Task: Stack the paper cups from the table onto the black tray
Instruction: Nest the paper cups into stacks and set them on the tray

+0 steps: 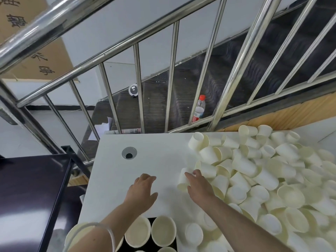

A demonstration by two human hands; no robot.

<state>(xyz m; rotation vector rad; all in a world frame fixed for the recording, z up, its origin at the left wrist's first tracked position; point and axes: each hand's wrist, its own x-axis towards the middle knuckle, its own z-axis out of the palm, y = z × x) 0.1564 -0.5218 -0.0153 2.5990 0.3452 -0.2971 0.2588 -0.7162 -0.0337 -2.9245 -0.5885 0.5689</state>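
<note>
Picking one cup off the big pile.

The right hand (197, 180) reaches to the near edge of the pile of paper cups (263, 171) on the white table (154, 160) and curls its fingers round one lying cup (182, 180). The left hand (143, 187) hovers flat over the table, fingers loose, holding nothing. I think the cup must next be lifted and slid onto a stack (163, 230) on the black tray (152, 242), close to the person.
</note>
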